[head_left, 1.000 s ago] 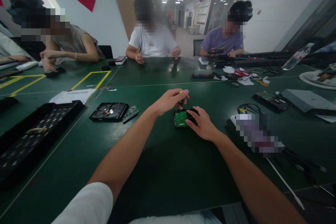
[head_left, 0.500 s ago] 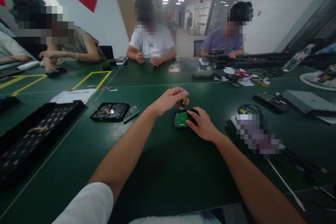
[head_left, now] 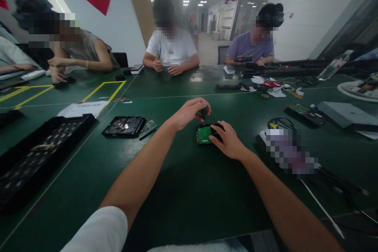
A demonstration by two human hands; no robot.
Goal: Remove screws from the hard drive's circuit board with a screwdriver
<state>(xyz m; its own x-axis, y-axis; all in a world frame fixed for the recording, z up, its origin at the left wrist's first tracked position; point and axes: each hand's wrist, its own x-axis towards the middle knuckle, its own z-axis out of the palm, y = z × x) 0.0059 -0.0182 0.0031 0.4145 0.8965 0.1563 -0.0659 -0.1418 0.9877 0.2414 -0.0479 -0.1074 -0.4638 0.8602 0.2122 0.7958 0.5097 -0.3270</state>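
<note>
A hard drive with a green circuit board (head_left: pixel 203 135) lies on the green table in front of me. My right hand (head_left: pixel 228 140) holds it from the right, with thumb and fingertips on the drive and its black end partly covered. Just above the drive, my left hand (head_left: pixel 193 113) is closed around a small tool with a dark handle (head_left: pixel 204 113). The tool's lower end is too small to make out.
To the left are an opened drive casing (head_left: pixel 124 126), a loose circuit board (head_left: pixel 148 127) and a long black tray (head_left: pixel 44 153). A grey box (head_left: pixel 347 114), another drive (head_left: pixel 305 114), cables and a bottle (head_left: pixel 336 65) are on the right. Several people sit opposite.
The fingers of my left hand have shifted slightly around the tool; its yellow marking, seen before, no longer shows. My right hand and the drive stay in place.
</note>
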